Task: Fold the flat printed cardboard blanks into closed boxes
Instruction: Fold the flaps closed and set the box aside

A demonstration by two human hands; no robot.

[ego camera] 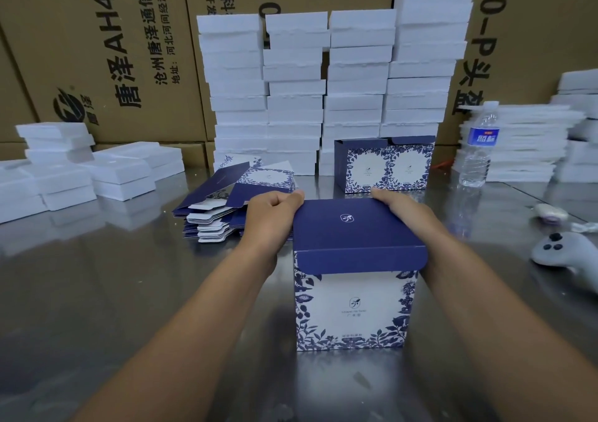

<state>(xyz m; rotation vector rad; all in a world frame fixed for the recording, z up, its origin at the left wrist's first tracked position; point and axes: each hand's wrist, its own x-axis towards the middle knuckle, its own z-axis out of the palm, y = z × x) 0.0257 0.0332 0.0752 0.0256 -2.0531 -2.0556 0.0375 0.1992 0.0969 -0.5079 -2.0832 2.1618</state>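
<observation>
- The box (354,279) stands upright on the shiny metal table (97,285), near the table's front edge and a little right of its middle
- Its near face is white with a dark blue leaf and flower border down both sides and along the bottom, a small emblem and small print in the centre
- Its lid is plain dark blue with a small white emblem; the lid lies flat over the top, and its rounded tuck flap hangs down outside the near face, not pushed in
- The left hand (271,211) sits at the lid's far left corner, fingers curled in, thumb pressed on the lid's edge
- The right hand (404,209) lies along the lid's right edge, fingers laid together and reaching to the far right corner; whether they grip or only press I cannot tell
- Behind the left hand, toward the middle of the table, lies a loose pile of flat blanks (226,201), blue and white, with white tabs fanned out on the near side
- Two folded boxes (386,165) with the same print stand side by side farther back, touching, their tops open
- Tall stacks of white foam trays (326,81) rise along the table's far edge; lower stacks sit at the left and right edges
- A water bottle (479,146) stands toward the far right, and a grey controller (563,253) lies at the right edge
</observation>
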